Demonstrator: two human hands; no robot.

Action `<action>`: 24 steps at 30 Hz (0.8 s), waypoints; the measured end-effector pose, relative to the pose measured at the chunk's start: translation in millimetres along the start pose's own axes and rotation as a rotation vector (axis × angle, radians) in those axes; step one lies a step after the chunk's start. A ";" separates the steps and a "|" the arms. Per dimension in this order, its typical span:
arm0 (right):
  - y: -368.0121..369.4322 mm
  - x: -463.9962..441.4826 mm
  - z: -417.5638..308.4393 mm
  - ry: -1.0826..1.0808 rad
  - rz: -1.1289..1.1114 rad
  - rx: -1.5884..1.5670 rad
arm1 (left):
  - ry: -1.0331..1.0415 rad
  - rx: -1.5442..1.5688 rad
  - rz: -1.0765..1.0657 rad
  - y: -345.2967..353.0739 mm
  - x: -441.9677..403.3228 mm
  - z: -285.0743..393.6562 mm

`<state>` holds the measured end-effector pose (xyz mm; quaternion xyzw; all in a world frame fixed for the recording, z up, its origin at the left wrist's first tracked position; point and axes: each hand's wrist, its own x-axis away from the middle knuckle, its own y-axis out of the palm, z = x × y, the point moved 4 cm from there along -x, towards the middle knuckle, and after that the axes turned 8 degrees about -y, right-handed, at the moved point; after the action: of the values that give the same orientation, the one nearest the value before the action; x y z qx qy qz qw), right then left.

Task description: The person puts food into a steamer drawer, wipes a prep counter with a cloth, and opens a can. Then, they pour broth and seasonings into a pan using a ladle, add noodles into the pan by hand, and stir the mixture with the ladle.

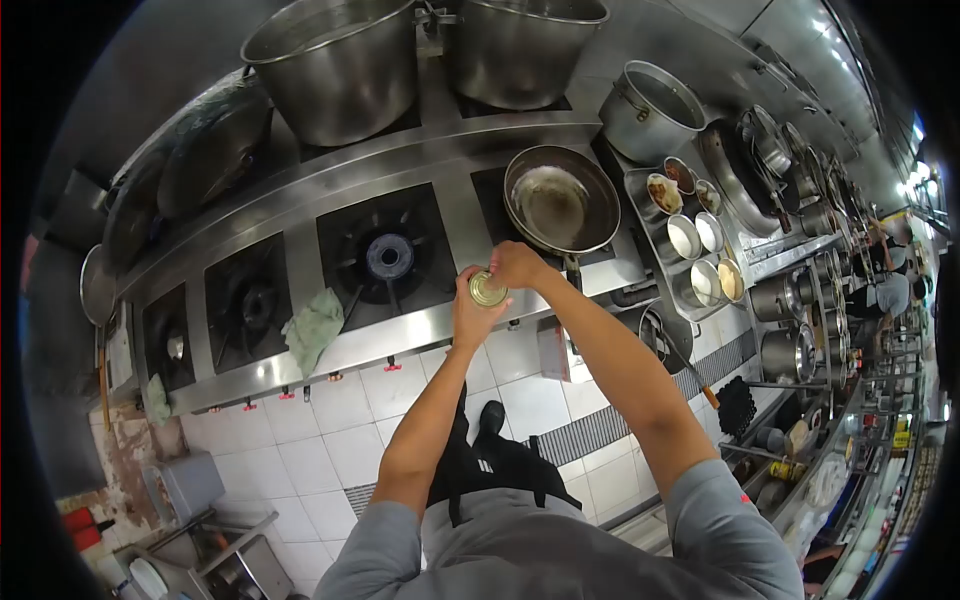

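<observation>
A small round tin can (487,291) with a gold-coloured end facing up is wrapped in the fingers of my left hand (472,318), just over the stove's front edge. My right hand (517,266) meets the can's upper rim with its fingers curled and closed. What those fingertips pinch is too small to make out. Just beyond my right hand, a frying pan (590,215) with a pale, wet-looking patch inside rests on a burner, its handle toward me. Left of the can is a bare burner (390,257), with a green cloth (314,330) draped over the stove's front edge.
Two large stock pots (335,85) (520,60) stand along the back. On the right are a lidless pot (652,112) and a tray of several small seasoning containers (684,237). Woks (222,150) lean at the back left. Farther right, people work near shelves of pots (790,350).
</observation>
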<state>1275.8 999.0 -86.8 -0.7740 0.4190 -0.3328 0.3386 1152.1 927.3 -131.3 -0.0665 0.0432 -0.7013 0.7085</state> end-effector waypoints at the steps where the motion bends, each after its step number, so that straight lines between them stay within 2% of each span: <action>1: 1.8 -5.7 8.0 0.011 -0.003 -0.002 | -0.014 -0.018 0.005 3.1 -7.3 -7.1; 7: 4.5 -25.8 31.3 -0.050 -0.057 0.178 | -0.014 -0.028 -0.013 16.4 -34.6 -30.1; 10: 4.2 -18.3 25.0 0.027 -0.008 0.087 | -0.022 -0.030 0.014 19.5 -37.9 -38.4; 12: 5.3 -6.9 18.5 0.132 0.127 0.058 | -0.043 -0.024 0.037 20.1 -33.4 -39.4; 14: 6.2 -1.5 11.3 0.160 0.165 0.063 | -0.133 -0.013 -0.009 20.3 -35.5 -44.0; 16: 8.5 3.6 2.8 0.184 0.214 0.071 | -0.125 0.006 -0.008 19.0 -34.7 -43.8; 19: 9.8 19.1 -14.7 0.143 0.329 0.145 | -0.116 0.039 -0.019 19.3 -34.8 -40.4; 21: 8.5 30.5 -31.6 0.041 0.457 0.190 | -0.120 0.046 -0.026 20.0 -36.1 -41.0; 24: 11.3 50.9 -53.6 -0.068 0.487 0.203 | -0.064 -0.078 0.054 19.4 -31.6 -45.7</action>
<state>1249.9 936.6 -54.7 -0.6233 0.5456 -0.2556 0.4985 1163.7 957.5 -180.5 -0.1152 0.0498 -0.6770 0.7252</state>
